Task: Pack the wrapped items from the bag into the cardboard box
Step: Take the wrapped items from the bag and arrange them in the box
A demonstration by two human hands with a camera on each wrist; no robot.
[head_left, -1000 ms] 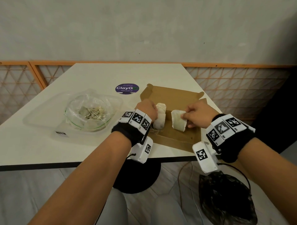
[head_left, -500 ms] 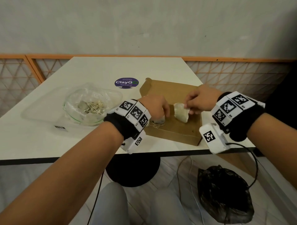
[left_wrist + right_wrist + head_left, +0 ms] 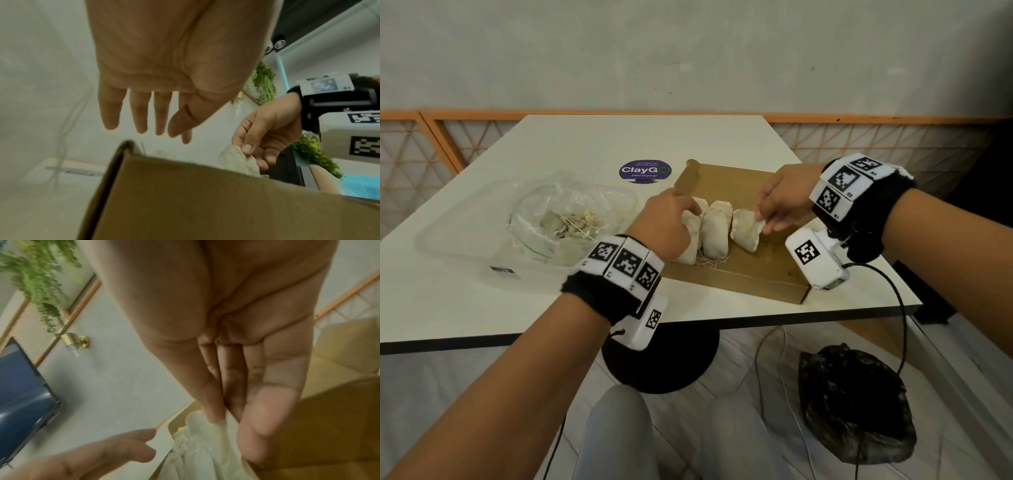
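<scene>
An open cardboard box [image 3: 750,270] lies at the table's right front. Three white wrapped items stand side by side in it: left [image 3: 690,240], middle [image 3: 717,229], right [image 3: 745,230]. My left hand [image 3: 688,209] hovers over the left item with its fingers straight and holds nothing [image 3: 144,126]. My right hand [image 3: 763,219] pinches the top of the right item between thumb and fingers [image 3: 205,443]. That pinch also shows in the left wrist view, on the right item [image 3: 236,160] above the box wall [image 3: 205,203]. A clear plastic bag [image 3: 571,222] holding several more items lies to the left.
A purple round sticker [image 3: 645,170] is on the table behind the box. The table's front edge [image 3: 791,317] runs close below the box. A black plastic bag [image 3: 856,404] and cables lie on the floor at the right. An orange railing [image 3: 431,137] stands behind.
My left hand has opened and drawn off the items it covered, so two now show. My right hand has lowered its item beside the middle one.
</scene>
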